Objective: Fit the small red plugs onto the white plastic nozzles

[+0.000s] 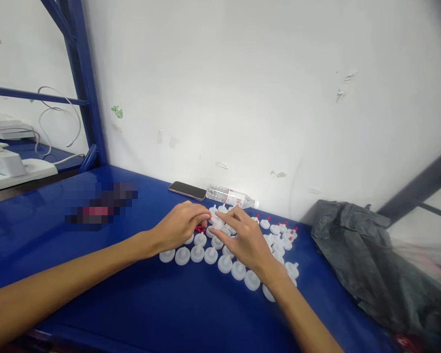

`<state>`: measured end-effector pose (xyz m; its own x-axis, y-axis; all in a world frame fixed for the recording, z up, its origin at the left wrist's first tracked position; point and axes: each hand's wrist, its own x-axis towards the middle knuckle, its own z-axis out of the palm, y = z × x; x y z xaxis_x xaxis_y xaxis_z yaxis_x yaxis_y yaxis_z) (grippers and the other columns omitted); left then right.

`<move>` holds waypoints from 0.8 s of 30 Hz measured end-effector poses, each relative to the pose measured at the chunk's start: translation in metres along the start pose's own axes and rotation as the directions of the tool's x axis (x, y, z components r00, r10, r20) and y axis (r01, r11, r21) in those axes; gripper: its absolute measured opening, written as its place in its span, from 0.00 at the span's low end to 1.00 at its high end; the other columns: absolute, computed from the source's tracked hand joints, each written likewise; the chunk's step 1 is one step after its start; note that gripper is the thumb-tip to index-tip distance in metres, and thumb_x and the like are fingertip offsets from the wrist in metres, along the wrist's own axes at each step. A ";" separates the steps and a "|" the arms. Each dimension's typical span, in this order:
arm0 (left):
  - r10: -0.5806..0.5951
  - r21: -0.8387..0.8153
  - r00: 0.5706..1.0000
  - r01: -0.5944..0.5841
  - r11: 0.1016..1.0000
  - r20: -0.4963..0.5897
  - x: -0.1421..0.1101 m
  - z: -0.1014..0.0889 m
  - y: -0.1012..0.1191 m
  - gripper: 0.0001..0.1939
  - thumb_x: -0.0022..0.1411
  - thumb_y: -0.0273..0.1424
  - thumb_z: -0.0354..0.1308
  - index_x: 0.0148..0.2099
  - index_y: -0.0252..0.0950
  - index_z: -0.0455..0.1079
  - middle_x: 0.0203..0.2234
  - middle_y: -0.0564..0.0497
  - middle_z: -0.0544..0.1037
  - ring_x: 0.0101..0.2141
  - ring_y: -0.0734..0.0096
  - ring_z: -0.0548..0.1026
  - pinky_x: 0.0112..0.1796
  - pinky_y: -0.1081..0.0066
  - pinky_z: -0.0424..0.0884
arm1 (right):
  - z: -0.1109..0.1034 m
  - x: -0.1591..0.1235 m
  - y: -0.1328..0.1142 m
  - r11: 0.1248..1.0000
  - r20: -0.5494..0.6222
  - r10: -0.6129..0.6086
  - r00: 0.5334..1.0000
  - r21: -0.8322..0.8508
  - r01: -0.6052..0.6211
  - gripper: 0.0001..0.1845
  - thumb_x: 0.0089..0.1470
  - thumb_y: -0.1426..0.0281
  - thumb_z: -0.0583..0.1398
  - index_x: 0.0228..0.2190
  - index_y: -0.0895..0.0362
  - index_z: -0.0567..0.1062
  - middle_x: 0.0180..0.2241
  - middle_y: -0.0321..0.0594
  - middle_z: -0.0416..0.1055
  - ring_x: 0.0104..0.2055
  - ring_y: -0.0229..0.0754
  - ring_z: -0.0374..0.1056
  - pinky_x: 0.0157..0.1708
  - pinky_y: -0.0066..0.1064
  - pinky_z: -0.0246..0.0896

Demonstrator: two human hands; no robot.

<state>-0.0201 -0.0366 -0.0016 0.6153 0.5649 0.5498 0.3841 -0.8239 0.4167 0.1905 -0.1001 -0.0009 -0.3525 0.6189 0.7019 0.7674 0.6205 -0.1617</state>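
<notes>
Several white round plastic caps (197, 254) lie in rows on the blue table (132, 294). More caps with small red tips (284, 230) sit to the right, by the wall. My left hand (180, 228) is curled, its fingertips pinched near small red pieces (199, 229). My right hand (244, 240) holds a white cap (216, 221) between thumb and fingers, right against the left fingertips. Both hands meet over the middle of the caps.
A dark phone (187, 190) and a lying water bottle (231, 196) rest by the wall. A crumpled grey plastic bag (367, 260) lies at the right. A blue rack post (84, 83) stands at the left, with white devices and cables (11, 162) beyond it.
</notes>
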 end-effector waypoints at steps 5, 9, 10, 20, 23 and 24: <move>0.011 0.014 1.000 -0.012 1.000 0.029 0.000 -0.002 0.001 0.18 0.75 0.33 0.44 0.39 0.37 0.74 0.33 0.50 0.81 0.34 0.65 0.74 0.41 0.66 0.66 | -0.002 0.001 -0.002 0.998 -0.011 -0.042 0.999 -0.054 0.041 0.20 0.61 0.67 0.63 0.55 0.49 0.75 0.35 0.40 0.72 0.33 0.41 0.71 0.32 0.33 0.73; 0.030 0.056 0.997 -0.034 0.998 0.068 -0.001 -0.001 0.000 0.18 0.75 0.30 0.43 0.36 0.36 0.71 0.31 0.51 0.78 0.33 0.67 0.71 0.40 0.66 0.63 | -0.002 0.001 -0.002 0.993 0.038 -0.050 0.998 -0.108 0.054 0.20 0.62 0.67 0.62 0.55 0.50 0.75 0.37 0.42 0.73 0.32 0.41 0.71 0.31 0.32 0.73; 0.031 0.061 0.996 -0.036 0.997 0.079 -0.002 -0.001 0.000 0.17 0.75 0.29 0.43 0.36 0.36 0.71 0.30 0.51 0.78 0.32 0.67 0.71 0.41 0.66 0.63 | -0.001 0.001 -0.002 0.991 0.049 -0.052 0.997 -0.120 0.058 0.20 0.62 0.67 0.62 0.55 0.52 0.74 0.37 0.42 0.73 0.32 0.41 0.71 0.31 0.32 0.73; 0.023 0.076 0.997 -0.028 0.997 0.071 -0.002 -0.003 0.003 0.17 0.73 0.27 0.43 0.32 0.37 0.66 0.27 0.53 0.74 0.30 0.69 0.69 0.39 0.66 0.62 | 0.001 0.000 -0.012 0.985 0.079 -0.029 0.996 -0.170 0.042 0.19 0.65 0.69 0.58 0.56 0.56 0.73 0.40 0.47 0.74 0.37 0.45 0.73 0.36 0.37 0.75; 0.017 0.084 0.998 -0.023 0.996 0.068 -0.001 -0.002 0.004 0.17 0.74 0.28 0.43 0.32 0.36 0.66 0.27 0.53 0.74 0.29 0.70 0.68 0.38 0.66 0.62 | 0.000 0.000 -0.013 0.979 0.082 -0.035 0.996 -0.200 0.050 0.19 0.65 0.71 0.57 0.55 0.60 0.73 0.41 0.49 0.75 0.39 0.46 0.73 0.38 0.37 0.74; 0.014 0.085 0.997 -0.020 0.996 0.071 -0.001 -0.002 0.005 0.17 0.74 0.28 0.43 0.32 0.36 0.66 0.27 0.53 0.75 0.29 0.70 0.69 0.39 0.66 0.62 | 0.000 0.001 -0.013 0.975 0.077 -0.043 0.996 -0.213 0.058 0.19 0.65 0.71 0.57 0.55 0.60 0.73 0.41 0.49 0.75 0.39 0.46 0.73 0.38 0.36 0.73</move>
<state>-0.0200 -0.0408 0.0011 0.6680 0.5485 0.5029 0.4286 -0.8360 0.3427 0.1802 -0.1079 0.0022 -0.4251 0.6272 0.6526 0.8420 0.5386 0.0309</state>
